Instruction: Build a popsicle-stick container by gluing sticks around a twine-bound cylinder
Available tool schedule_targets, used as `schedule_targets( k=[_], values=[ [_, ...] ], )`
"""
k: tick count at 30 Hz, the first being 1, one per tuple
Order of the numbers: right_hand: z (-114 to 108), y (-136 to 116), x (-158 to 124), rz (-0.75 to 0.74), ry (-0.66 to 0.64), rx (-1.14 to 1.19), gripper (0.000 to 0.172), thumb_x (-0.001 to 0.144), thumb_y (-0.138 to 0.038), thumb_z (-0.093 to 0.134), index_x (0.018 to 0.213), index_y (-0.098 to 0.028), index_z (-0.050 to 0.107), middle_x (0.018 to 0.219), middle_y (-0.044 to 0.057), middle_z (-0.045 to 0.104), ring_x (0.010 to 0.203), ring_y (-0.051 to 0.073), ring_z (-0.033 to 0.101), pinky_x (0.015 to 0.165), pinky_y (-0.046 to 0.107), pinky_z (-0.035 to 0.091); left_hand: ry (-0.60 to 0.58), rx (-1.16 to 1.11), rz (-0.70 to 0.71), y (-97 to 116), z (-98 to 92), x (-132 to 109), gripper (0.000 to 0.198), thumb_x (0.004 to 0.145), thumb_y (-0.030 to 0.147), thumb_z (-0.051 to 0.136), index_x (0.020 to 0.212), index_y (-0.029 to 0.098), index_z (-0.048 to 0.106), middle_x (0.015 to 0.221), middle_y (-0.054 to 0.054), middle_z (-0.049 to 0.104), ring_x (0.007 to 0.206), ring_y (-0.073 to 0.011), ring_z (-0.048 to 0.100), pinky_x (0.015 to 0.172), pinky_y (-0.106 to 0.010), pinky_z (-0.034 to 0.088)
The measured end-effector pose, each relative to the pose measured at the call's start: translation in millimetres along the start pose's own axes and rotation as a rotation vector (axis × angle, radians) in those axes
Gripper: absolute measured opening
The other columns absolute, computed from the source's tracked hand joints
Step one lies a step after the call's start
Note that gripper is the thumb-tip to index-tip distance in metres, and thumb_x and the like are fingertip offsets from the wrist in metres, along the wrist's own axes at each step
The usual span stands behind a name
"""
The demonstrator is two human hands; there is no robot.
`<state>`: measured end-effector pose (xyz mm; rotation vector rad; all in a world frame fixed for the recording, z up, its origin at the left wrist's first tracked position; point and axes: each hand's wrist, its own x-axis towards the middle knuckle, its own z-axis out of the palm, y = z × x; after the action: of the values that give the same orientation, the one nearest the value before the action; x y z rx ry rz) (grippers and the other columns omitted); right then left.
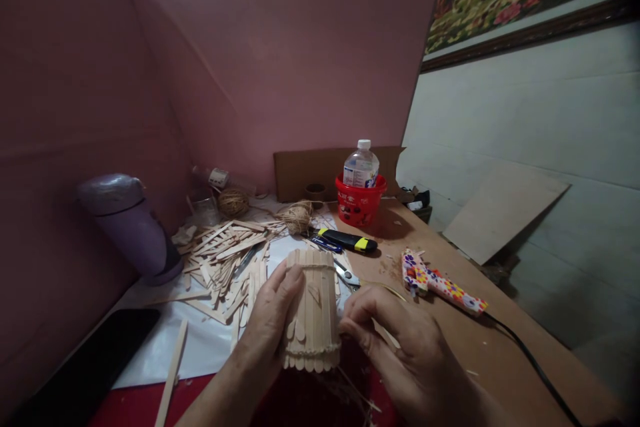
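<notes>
My left hand (265, 323) is wrapped round a small cylinder of craft sticks (320, 310), keeping it roughly upright with its rounded stick ends at the bottom. Braided twine rings it near the top and the bottom, and short stick pieces are fixed to its front. At its right side my right hand (400, 340) is closed in a pinch; anything between the fingertips is hidden or too small to name. Just behind that hand lie scissors (346, 273), their handles partly covered by it.
Loose craft sticks (225, 260) are heaped on the left, with a purple tumbler (133, 230) and a dark phone (95, 360) nearby. Behind are twine balls (297, 217), a utility knife (347, 240) and a red bucket (357, 207) holding a bottle. A corded glue gun (440, 287) lies right.
</notes>
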<state>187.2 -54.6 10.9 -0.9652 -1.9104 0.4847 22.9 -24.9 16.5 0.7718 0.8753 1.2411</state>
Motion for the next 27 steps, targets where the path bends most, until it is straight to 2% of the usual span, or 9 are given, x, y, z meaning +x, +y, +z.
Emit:
schedule_targets(
  k=[4,7,15,21,27],
  values=[
    [5,-2,10,-0.097,0.038,-0.015,0.018,0.088,-0.008,0.045,0.083,-0.019,0.058,0.071,0.000,0.059,0.065,0.013,0.056,0.058,0.025,0.043,-0.026,-0.035,0.003,-2,-0.5,0,0.048,0.076,0.042,0.069,0.117,0.017,0.059,0.081,-0.007,0.071,0.067,-0.0193,0.068,0.066,-0.029,0.052],
    [7,-5,17,-0.132,0.075,-0.040,0.021,0.087,-0.005,0.045,0.087,-0.018,0.061,0.076,0.001,0.062,0.071,0.014,0.059,0.063,0.026,0.044,-0.047,-0.026,0.026,-3,-1.8,1,0.045,0.077,0.040,0.069,0.116,0.017,0.060,0.084,-0.006,0.072,0.069,-0.0186,0.068,0.068,-0.028,0.052],
    [12,-8,17,-0.061,0.073,-0.124,0.016,0.086,-0.010,0.049,0.079,-0.017,0.061,0.072,0.001,0.062,0.066,0.014,0.056,0.061,0.027,0.040,-0.055,0.027,0.081,-5,-4.7,2,0.054,0.077,0.040,0.069,0.125,0.021,0.052,0.098,-0.006,0.072,0.079,-0.0191,0.068,0.070,-0.027,0.052],
    [13,-6,16,-0.033,0.056,-0.145,0.016,0.087,-0.014,0.047,0.077,-0.017,0.059,0.070,0.001,0.061,0.064,0.014,0.055,0.060,0.028,0.038,-0.055,0.114,0.148,-12,-11.9,6,0.067,0.081,0.039,0.066,0.140,0.024,0.037,0.114,-0.008,0.068,0.096,-0.0202,0.066,0.076,-0.026,0.051],
    [11,-5,18,-0.007,0.028,-0.192,0.016,0.086,-0.014,0.046,0.075,-0.018,0.057,0.070,0.002,0.060,0.064,0.015,0.054,0.060,0.029,0.037,0.005,0.278,0.228,-13,-13.9,7,0.072,0.079,0.045,0.067,0.140,0.019,0.039,0.124,-0.010,0.064,0.108,-0.0227,0.060,0.083,-0.025,0.049]
  ],
)
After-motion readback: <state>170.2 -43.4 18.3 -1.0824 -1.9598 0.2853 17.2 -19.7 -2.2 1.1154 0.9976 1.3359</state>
